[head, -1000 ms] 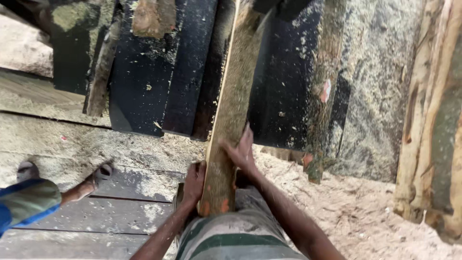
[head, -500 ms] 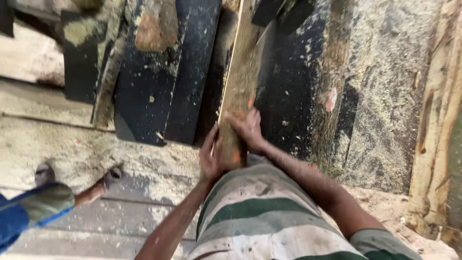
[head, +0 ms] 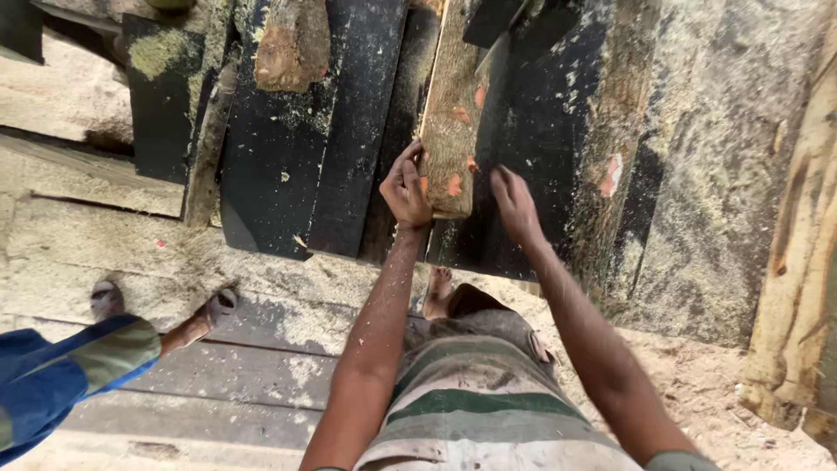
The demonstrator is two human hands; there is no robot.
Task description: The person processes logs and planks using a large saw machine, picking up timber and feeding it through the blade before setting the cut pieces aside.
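Gripping plank (head: pixel 450 131) end: left hand (head: pixel 406 187) grip clamped | right hand (head: pixel 514 202) fingers apart | plank top cut off

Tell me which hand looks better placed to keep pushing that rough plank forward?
Probably the left hand: its fingers wrap the near end of the rough plank. The right hand lies open beside it, apparently just off the wood.

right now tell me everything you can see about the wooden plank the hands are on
The wooden plank is a long, narrow, rough-sawn board, pale brown with reddish-orange patches and sawdust on it. It lies flat on the dark machine bed, running away from the person, its far end cut off by the top of the picture. Its near end is squared off. The left hand grips its left edge near that end; the right hand sits open just beside its right edge.
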